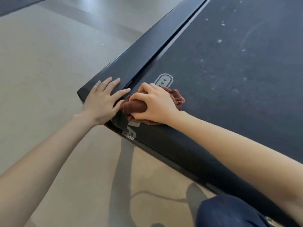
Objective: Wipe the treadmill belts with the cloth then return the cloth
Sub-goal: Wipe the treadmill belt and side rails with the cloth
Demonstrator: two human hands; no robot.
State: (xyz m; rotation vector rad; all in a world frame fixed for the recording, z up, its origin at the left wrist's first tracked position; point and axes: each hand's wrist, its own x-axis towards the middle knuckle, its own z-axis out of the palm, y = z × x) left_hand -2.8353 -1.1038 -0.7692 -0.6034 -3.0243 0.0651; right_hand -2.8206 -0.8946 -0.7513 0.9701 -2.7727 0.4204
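Observation:
A dark treadmill belt (229,71) fills the upper right of the head view, flecked with pale dust spots. A bunched reddish-brown cloth (136,106) lies at the belt's near left corner, beside a grey logo. My right hand (152,104) grips the cloth, fingers curled round a rolled fold, and presses it on the belt. My left hand (102,99) rests flat with fingers spread on the black side rail (131,51), just left of the cloth.
Beige floor (49,63) spreads left of and below the treadmill. The treadmill's rear edge (172,154) runs diagonally to the lower right. A thin cable (157,194) lies on the floor near my dark blue trouser knee (229,212).

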